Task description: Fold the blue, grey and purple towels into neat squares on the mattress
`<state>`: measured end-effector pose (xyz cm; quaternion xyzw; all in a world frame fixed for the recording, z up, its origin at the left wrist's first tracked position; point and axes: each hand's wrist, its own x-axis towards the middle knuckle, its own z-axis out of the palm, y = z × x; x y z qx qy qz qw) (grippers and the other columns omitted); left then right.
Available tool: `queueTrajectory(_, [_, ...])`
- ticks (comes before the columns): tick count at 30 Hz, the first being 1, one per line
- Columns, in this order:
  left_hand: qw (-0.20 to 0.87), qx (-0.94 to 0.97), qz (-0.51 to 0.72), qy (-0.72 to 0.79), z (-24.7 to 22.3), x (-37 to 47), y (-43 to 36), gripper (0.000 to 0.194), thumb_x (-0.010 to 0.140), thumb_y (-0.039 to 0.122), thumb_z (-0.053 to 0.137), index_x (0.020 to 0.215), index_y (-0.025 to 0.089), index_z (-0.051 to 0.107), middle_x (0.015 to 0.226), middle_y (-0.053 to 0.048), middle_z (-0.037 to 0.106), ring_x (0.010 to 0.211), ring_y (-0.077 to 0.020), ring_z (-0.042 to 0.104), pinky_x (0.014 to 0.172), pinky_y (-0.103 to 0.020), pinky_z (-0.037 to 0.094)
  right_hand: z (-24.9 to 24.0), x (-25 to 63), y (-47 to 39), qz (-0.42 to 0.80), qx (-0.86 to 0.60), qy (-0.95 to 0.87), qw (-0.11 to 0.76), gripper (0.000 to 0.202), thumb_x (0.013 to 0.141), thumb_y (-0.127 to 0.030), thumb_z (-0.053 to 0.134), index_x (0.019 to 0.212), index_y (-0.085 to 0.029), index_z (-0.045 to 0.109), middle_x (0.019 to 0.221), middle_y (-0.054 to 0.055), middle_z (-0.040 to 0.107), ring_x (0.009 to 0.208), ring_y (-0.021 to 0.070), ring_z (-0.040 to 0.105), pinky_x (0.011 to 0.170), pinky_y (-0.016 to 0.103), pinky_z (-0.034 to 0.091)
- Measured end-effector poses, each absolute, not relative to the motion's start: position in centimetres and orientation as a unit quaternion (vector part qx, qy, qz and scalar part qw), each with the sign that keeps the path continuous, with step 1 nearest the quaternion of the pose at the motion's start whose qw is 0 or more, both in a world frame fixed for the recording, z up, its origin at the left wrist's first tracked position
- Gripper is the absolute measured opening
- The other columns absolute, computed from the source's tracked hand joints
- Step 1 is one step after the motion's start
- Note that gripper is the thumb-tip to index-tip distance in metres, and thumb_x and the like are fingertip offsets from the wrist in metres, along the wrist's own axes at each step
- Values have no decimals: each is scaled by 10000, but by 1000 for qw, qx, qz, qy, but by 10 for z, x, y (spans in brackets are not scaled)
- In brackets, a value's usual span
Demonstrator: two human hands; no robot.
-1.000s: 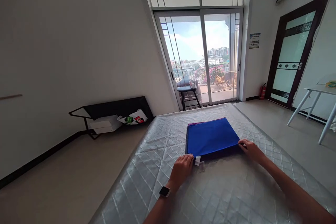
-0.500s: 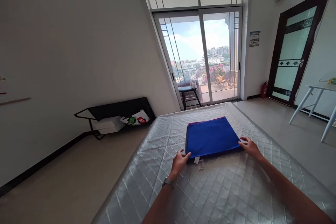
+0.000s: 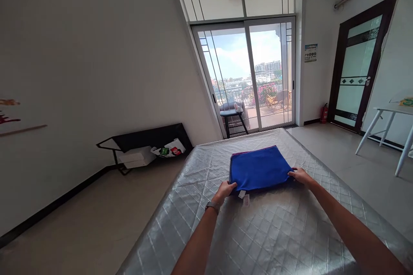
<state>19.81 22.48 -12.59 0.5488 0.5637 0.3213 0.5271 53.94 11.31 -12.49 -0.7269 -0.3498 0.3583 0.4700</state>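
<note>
A folded blue cloth (image 3: 260,167) lies on the silver quilted mattress cover (image 3: 264,232). Along its far edge runs a thin strip of pink. Two small white tags (image 3: 246,200) hang from its near edge. At the near left corner, my left hand (image 3: 225,190) is closed, thumb on top and fingers tucked underneath. The near right corner is pinched by my right hand (image 3: 300,175). Slight ripples show in the fabric between the two hands. A grey watch (image 3: 212,206) is on my left wrist.
A black frame (image 3: 148,135) lies by the left wall, with white boxes (image 3: 137,157) and a printed bag (image 3: 169,149). Beyond the bed, a dark stool (image 3: 231,114) stands before sliding glass doors (image 3: 253,73). At right are a white table (image 3: 392,108) and a fire extinguisher (image 3: 324,113).
Both hands have closed more firmly on the near corners, and the right hand has shifted slightly inward. The cloth's near edge has risen a little and wrinkled. The camera view has tilted up slightly.
</note>
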Motion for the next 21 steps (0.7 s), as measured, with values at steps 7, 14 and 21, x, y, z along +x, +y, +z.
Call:
queueTrajectory(7, [593,451,450,492,-96,183,181,322,809,188,736,1047,230,523,853,1,695,811,-154,709,754,-279,587,-105,531,81,373,-670,-303,566,568,746,-305,689,1263,-280,455,852,8,659,784,194,701,706,350,624])
queueTrajectory(14, [585,445,543,407,-28,150,151,83,876,211,630,956,227,645,989,-22,729,933,-145,706,764,-220,597,-19,502,35,256,-546,-387,698,556,665,-477,800,1151,-286,609,1174,69,673,1032,268,680,798,393,625])
queueTrajectory(21, [540,495,608,306,67,114,97,201,852,354,638,995,227,700,1183,-40,711,1192,-187,625,964,-270,561,83,464,-27,178,-525,-477,682,453,733,-571,762,1041,-239,754,991,53,763,966,259,706,875,431,603])
